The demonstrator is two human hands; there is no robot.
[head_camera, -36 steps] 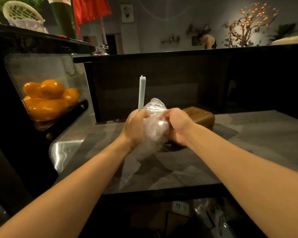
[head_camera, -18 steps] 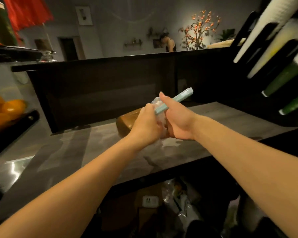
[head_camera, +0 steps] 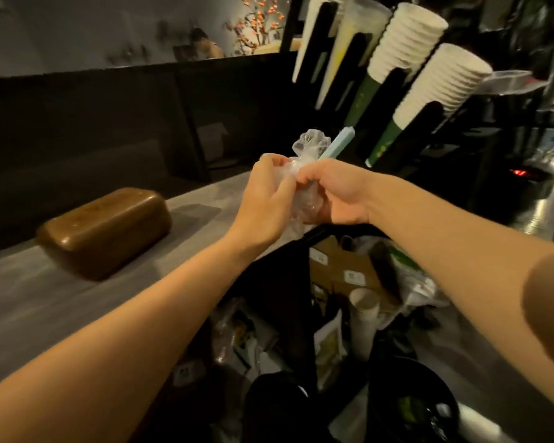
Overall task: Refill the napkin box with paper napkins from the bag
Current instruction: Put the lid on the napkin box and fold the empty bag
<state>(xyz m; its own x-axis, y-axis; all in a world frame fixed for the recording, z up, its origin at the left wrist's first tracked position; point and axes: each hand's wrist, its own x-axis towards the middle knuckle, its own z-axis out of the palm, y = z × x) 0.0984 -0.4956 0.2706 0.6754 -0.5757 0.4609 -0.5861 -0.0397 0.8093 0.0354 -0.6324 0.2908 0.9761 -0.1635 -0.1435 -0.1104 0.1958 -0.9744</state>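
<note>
Both hands are raised together over the right end of the grey counter [head_camera: 45, 302], working at a crumpled clear plastic bag [head_camera: 304, 161]. The left hand [head_camera: 266, 206] has its fingers curled into the bag's left side, and the right hand [head_camera: 336, 193] pinches the bag from the right while also gripping a pale green stick-like thing [head_camera: 338, 143] that pokes up and to the right from its fist. Whether napkins remain inside the bag, I cannot tell. The brown napkin box [head_camera: 106, 231] sits closed on the counter, well to the left of the hands and apart from them. Far right, 2 slanted stacks of white paper cups [head_camera: 406, 39] lean in a dark rack, with other cup sleeves beside them. Below the hands is a bin of rubbish [head_camera: 349, 282] with cardboard, wrappers and a used paper cup.
</note>
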